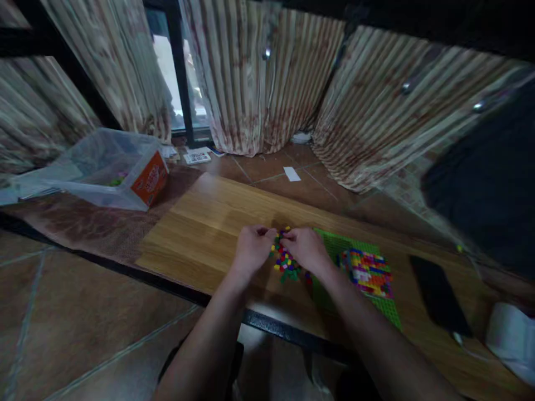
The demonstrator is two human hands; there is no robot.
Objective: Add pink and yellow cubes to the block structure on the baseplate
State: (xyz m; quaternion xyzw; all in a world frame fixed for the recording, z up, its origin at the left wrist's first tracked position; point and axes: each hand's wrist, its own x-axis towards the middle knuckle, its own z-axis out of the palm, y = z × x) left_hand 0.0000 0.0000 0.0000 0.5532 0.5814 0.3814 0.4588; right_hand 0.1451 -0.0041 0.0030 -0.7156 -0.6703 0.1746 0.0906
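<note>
Bunched at the fingertips, left hand (pixel 253 248) and right hand (pixel 307 248), either side of the loose toy bricks (pixel 287 259) on the wooden tabletop (pixel 217 217) (cannot tell about anything pinched). Best to spread them thin and lift singly, by the sides, without nudging the green studded baseplate (pixel 330 240) or its multicoloured brick block (pixel 368 272), just rightward.
</note>
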